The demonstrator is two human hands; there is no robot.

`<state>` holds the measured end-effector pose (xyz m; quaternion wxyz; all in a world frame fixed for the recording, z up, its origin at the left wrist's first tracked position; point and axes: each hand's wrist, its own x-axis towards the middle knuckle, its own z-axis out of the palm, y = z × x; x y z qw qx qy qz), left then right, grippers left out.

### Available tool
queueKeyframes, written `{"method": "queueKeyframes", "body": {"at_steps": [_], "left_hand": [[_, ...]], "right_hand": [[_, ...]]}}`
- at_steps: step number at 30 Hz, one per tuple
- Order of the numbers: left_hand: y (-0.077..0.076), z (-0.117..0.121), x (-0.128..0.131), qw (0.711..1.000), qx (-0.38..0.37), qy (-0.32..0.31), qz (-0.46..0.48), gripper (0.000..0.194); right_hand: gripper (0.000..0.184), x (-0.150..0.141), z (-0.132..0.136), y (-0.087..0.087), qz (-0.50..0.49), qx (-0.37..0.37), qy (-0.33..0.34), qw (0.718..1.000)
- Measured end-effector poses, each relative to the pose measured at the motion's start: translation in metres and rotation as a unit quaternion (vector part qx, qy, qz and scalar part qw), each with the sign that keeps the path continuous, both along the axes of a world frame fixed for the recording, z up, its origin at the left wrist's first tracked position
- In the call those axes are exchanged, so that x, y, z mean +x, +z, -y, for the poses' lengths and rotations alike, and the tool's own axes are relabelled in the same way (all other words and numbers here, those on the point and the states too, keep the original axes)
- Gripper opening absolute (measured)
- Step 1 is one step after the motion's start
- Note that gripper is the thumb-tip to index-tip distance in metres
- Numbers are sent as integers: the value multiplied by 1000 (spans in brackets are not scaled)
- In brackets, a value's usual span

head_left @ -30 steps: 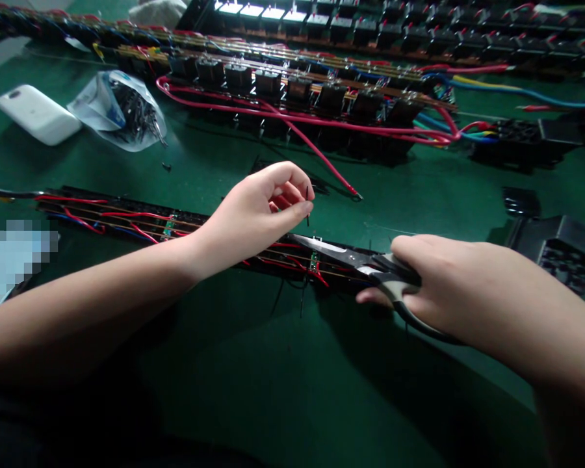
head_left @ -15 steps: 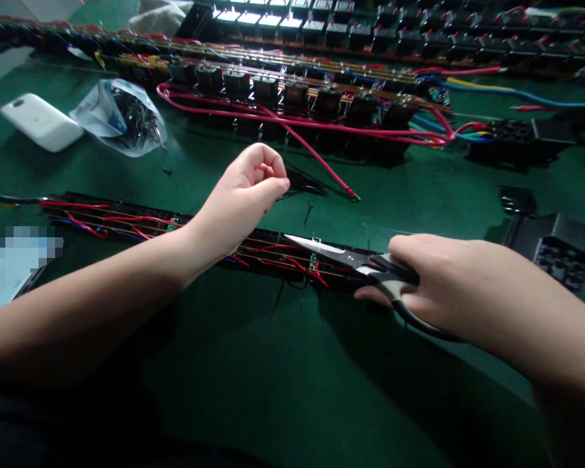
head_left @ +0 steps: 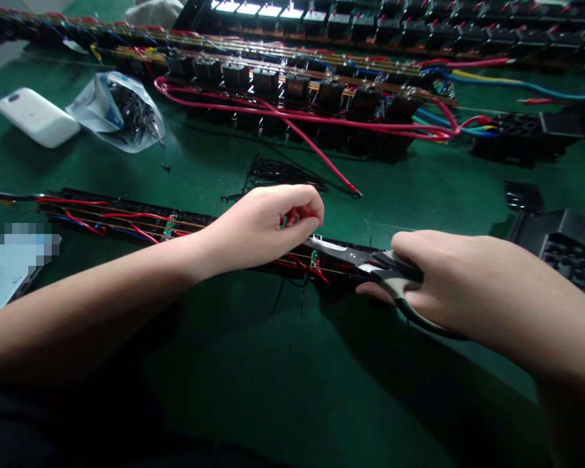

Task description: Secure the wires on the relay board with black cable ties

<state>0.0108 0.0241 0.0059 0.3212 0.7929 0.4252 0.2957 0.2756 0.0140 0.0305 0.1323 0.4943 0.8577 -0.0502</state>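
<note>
Your left hand point(head_left: 268, 224) | back down from its lift half a second ago, grip pinched at wired strip point(head_left: 127, 218) on tabletop point(head_left: 273, 377) | your right hand point(head_left: 433, 279) unmoved, grip closed round scissors point(head_left: 351, 255), blades at same spot | next trim looks lined up.

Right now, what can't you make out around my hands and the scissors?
Head view only:
- Left hand: curled fingers hide whatever they pinch.
- Scissors: tips hidden behind the left hand, handles inside the right hand.
- Strip: middle covered by the left hand.
- Bag: contents too small.
- Left edge: blurred patch.
</note>
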Motion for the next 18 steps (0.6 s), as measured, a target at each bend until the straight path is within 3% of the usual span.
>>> {"method": "queueKeyframes", "body": {"at_steps": [4,10,14,17,18], "left_hand": [[0,0,0,1000,24,-5,4,16],[-2,-1,0,1000,-10,0,-21,12],[0,0,0,1000,-1,-11,-26,12],[1,1,0,1000,-6,-4,-20,12],[1,1,1,1000,-10,-3,-19,12]], "right_hand": [[46,2,-1,-3,-7,-9,2,1000],[47,-2,-4,8,-3,-42,-30,999],[54,14,-2,15,2,-179,-92,979],[74,35,4,11,0,-298,-72,952],[78,40,6,9,5,-307,-59,950]]}}
